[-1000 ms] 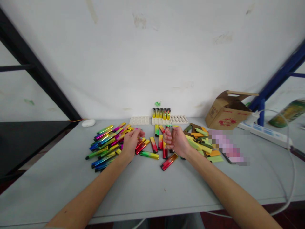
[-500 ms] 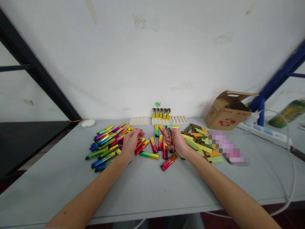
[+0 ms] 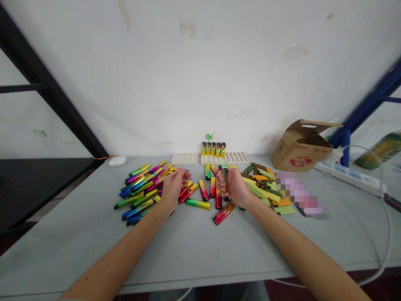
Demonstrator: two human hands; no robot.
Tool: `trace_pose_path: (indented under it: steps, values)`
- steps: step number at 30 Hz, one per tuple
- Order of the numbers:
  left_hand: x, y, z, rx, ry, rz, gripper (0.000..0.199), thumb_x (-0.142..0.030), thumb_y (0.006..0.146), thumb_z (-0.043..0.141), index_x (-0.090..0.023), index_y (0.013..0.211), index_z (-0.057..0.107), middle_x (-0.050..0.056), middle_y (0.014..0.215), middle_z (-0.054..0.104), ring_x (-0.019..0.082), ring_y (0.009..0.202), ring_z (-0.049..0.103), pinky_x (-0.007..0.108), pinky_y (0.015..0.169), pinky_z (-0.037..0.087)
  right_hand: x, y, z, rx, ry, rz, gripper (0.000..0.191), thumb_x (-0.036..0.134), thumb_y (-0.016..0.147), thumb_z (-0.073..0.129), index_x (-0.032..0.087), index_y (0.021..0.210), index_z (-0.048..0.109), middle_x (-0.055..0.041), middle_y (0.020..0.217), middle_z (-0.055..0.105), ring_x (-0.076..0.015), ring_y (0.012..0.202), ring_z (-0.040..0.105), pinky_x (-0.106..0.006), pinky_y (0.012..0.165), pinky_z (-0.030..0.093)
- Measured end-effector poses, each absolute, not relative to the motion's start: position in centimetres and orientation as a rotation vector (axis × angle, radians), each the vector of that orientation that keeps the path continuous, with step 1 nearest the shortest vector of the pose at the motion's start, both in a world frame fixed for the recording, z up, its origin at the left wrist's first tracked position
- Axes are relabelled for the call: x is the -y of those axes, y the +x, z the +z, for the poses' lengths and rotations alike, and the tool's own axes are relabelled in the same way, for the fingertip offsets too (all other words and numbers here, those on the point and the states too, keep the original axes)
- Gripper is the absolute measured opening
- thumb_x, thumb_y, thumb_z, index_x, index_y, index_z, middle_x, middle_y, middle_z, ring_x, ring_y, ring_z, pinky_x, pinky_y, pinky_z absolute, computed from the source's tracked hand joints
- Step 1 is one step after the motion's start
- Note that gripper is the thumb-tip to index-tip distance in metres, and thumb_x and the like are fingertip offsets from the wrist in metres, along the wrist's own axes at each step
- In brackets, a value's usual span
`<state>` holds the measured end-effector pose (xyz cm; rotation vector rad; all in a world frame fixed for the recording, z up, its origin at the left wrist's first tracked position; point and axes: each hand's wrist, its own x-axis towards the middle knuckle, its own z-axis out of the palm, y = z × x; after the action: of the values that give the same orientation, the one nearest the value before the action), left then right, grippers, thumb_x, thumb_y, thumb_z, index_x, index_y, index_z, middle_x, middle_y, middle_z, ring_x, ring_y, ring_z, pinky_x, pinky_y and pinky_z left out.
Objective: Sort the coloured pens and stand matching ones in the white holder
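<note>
Grey table (image 3: pixel 200 255) — metallic lighters (image 3: pixel 138 192) heaped toward its left edge, cardboard box (image 3: pixel 300 155) near the far right corner.

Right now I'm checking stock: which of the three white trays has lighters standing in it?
The middle tray: five lighters stand there; left tray and right tray hold none.

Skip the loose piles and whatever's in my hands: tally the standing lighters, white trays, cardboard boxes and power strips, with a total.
Standing lighters: 5
White trays: 3
Cardboard box: 1
Power strip: 1
Total: 10
</note>
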<state>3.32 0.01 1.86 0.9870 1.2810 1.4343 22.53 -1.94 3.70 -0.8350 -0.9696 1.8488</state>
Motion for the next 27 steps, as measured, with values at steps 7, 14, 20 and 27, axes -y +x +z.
trace_pose_path:
  steps: [7, 14, 20, 27]
  values:
    - [0.14, 3.34, 2.18, -1.291, 0.993, 1.430, 0.024, -0.039, 0.064, 0.062, -0.016, 0.058, 0.061, 0.003, 0.065, 0.061, 0.016, 0.066, 0.056, 0.027, 0.062, 0.045, 1.88, 23.14, 3.62, 0.921, -0.688, 1.847, 0.029, 0.046, 0.076, 0.037, 0.021, 0.083, 0.048, 0.0027, 0.061, 0.038, -0.0116, 0.049, 0.031, -0.018, 0.039, 0.016]
    - [-0.06, 3.22, 2.10, -1.291, 0.992, 1.455, 0.022, -0.036, 0.063, 0.063, -0.016, 0.056, 0.062, 0.004, 0.066, 0.063, 0.016, 0.065, 0.057, 0.026, 0.060, 0.044, 1.83, 23.05, 3.75, 0.831, -0.775, 1.788, 0.023, 0.026, 0.065, 0.049, 0.021, 0.087, 0.047, 0.0027, 0.066, 0.046, -0.0109, 0.052, 0.038, -0.017, 0.040, 0.019]
    - [-0.11, 3.11, 2.11, -1.278, 0.997, 1.461, 0.020, -0.034, 0.064, 0.062, -0.016, 0.056, 0.062, 0.003, 0.066, 0.063, 0.015, 0.067, 0.057, 0.026, 0.062, 0.044, 1.94, 22.70, 3.67, 0.860, -0.818, 1.756, 0.021, 0.026, 0.065, 0.052, 0.021, 0.085, 0.047, 0.0038, 0.064, 0.045, -0.0102, 0.051, 0.037, -0.017, 0.040, 0.020]
    - [-0.05, 3.18, 2.11, -1.272, 0.997, 1.465, 0.020, -0.034, 0.064, 0.062, -0.016, 0.056, 0.061, 0.003, 0.066, 0.063, 0.015, 0.065, 0.057, 0.026, 0.061, 0.044, 1.95, 22.73, 3.54, 0.886, -0.821, 1.751, 0.021, 0.025, 0.065, 0.053, 0.021, 0.084, 0.046, 0.0040, 0.064, 0.045, -0.0101, 0.051, 0.038, -0.017, 0.038, 0.020]
